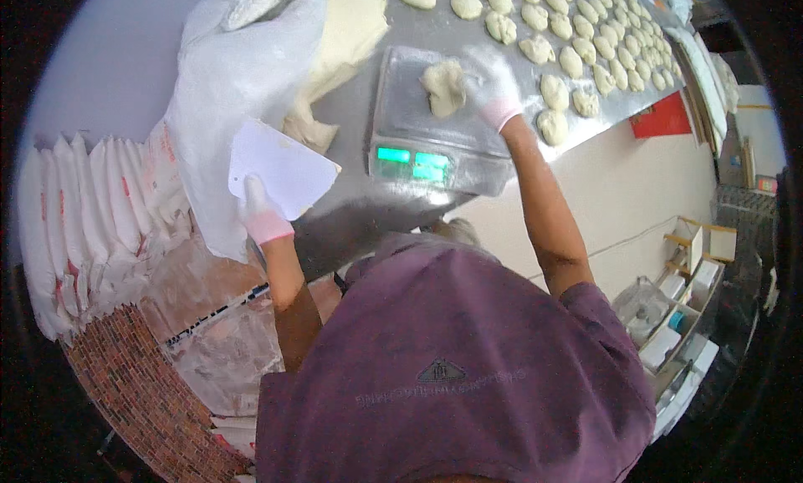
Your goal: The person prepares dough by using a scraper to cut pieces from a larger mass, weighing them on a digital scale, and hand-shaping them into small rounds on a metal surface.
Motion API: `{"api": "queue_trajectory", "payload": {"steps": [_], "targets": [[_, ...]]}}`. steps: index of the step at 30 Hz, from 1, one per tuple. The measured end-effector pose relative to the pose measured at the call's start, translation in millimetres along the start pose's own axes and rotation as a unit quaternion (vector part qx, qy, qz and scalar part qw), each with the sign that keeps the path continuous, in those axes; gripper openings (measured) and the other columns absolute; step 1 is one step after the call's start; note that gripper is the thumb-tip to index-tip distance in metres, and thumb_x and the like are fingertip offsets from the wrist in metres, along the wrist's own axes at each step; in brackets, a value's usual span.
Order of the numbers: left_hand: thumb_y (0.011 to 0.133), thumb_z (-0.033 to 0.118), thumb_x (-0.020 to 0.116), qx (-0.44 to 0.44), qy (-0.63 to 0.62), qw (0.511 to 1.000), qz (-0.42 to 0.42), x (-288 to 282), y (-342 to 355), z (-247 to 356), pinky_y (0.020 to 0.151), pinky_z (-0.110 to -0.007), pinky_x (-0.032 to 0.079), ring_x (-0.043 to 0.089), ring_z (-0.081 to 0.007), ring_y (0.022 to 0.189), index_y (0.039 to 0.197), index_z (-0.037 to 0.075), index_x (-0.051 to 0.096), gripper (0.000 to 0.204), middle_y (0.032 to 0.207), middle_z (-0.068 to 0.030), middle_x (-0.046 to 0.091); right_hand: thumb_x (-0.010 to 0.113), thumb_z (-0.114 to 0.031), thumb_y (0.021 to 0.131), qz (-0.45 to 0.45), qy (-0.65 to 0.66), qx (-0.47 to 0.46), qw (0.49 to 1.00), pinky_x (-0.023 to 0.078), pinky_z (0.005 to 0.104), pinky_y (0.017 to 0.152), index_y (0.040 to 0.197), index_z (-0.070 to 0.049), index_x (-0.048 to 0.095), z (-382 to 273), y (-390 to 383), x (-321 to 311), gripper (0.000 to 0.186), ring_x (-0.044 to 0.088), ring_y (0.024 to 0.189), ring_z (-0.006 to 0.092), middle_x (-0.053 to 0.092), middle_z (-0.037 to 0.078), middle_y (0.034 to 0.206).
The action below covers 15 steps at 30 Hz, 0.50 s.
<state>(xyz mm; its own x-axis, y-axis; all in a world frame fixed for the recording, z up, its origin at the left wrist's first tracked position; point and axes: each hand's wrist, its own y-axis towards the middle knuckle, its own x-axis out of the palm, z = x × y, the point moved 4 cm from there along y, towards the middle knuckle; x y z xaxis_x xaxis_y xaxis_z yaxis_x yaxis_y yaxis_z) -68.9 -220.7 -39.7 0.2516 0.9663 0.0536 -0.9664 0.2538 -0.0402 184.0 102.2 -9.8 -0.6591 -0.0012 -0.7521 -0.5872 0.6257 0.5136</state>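
My left hand (260,209), in a white glove with a pink cuff, is closed on a flat white dough scraper (288,167). It holds the scraper near the table's front edge. On the metal pan of a weighing scale (406,127) with green lit displays lies a lump of dough (444,88). At the lump's right edge is my gloved right hand (493,86), its fingers blurred, so their grip is unclear. Beyond the scraper, a large mass of dough (347,35) lies partly under a whitish plastic sheet (242,81).
Rows of dough pieces (577,44) cover the right of the metal table (351,119). White sacks (92,207) stand at the left, above a brick-patterned surface (150,391). A red box (661,117) and a shelf of containers (677,316) are at the right.
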Motion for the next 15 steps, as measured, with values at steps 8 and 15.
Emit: {"api": "queue_trajectory", "payload": {"steps": [8,15], "targets": [[0.089,0.021,0.053,-0.088,-0.058,0.994,0.000,-2,-18,14,0.079,-0.032,0.047,0.057,-0.0216,0.094,0.115,-0.006,0.050,0.038,0.107,-0.0121,0.057,0.055,-0.012,0.084,0.062,0.216,0.229,0.947,0.041,0.0265,0.088,0.111,0.003,0.057,25,-59,-53,0.031,0.055,0.102,0.0176,0.061,0.012,0.108],[0.087,0.019,0.055,-0.103,0.117,0.982,-0.103,23,-15,28,0.086,-0.032,0.043,0.055,-0.0219,0.098,0.115,-0.006,0.052,0.037,0.111,-0.0111,0.056,0.054,-0.011,0.085,-0.012,0.293,0.351,0.889,0.042,0.0259,0.087,0.113,0.005,0.055,47,-175,-17,0.032,0.054,0.097,0.0147,0.061,0.009,0.104]]}}
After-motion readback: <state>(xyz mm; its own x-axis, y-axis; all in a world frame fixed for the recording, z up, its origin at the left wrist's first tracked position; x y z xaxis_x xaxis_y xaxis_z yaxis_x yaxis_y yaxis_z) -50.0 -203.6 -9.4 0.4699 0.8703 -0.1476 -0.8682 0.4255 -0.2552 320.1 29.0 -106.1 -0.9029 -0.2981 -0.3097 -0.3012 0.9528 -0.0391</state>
